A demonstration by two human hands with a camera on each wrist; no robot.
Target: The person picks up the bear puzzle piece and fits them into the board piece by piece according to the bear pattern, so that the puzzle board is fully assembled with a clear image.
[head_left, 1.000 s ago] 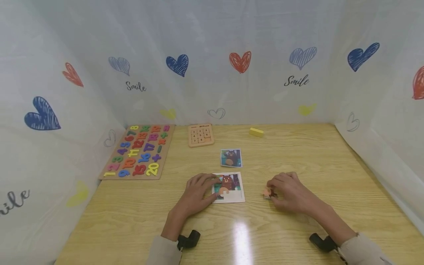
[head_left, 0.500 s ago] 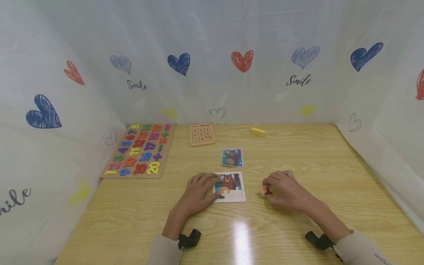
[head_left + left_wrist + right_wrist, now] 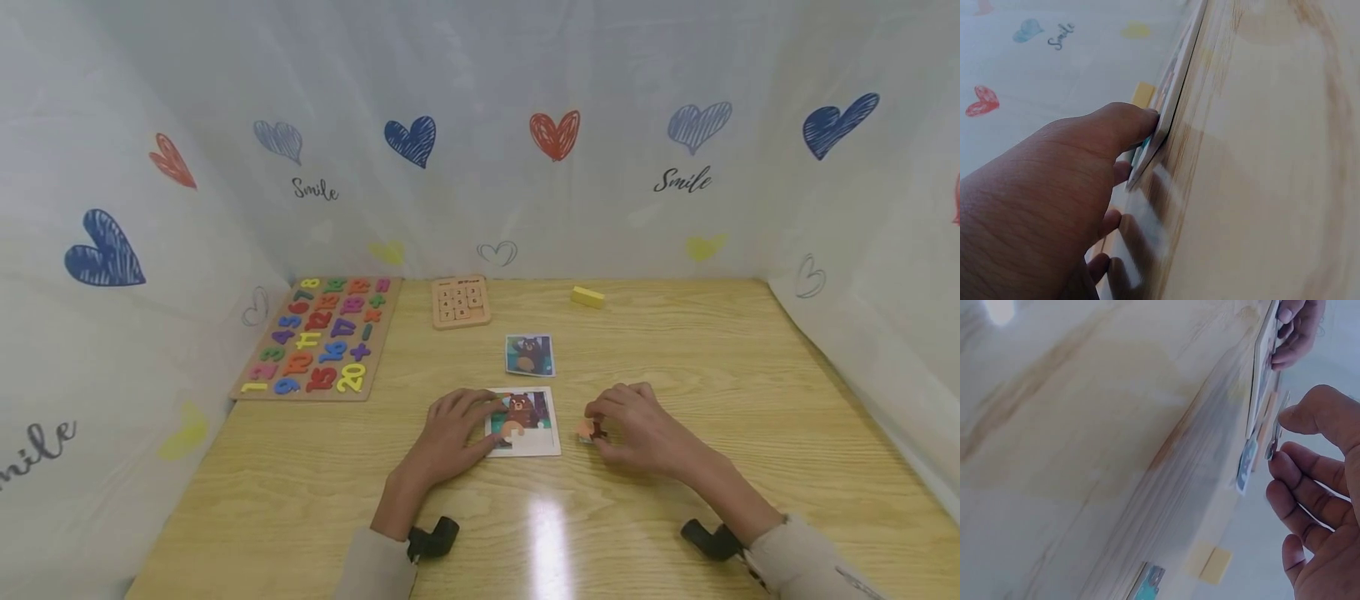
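Observation:
My left hand point(image 3: 447, 433) rests on the left side of a bear picture puzzle point(image 3: 537, 442), with thumb and fingertips touching the board. The puzzle's lower right part shows bare white backing. In the left wrist view, the thumb point(image 3: 1132, 122) presses near the edge of the puzzle board point(image 3: 1179, 78). Just right of the board, my right hand point(image 3: 641, 429) pinches a puzzle piece point(image 3: 586, 429), orange and brown, between thumb and fingers. Seen edge-on in the right wrist view, that puzzle piece point(image 3: 1274, 440) is held off the table.
A bear picture card point(image 3: 529, 356) lies behind the puzzle. Further back are a number slide puzzle point(image 3: 460, 302) and a yellow block point(image 3: 587, 297). A colourful number board point(image 3: 311, 337) lies at left. A teal piece point(image 3: 1147, 584) shows low in the right wrist view. Curtains surround the table.
My right hand has moved left with the puzzle piece, closer to the board. The left hand stays on the puzzle. The head view has shifted slightly.

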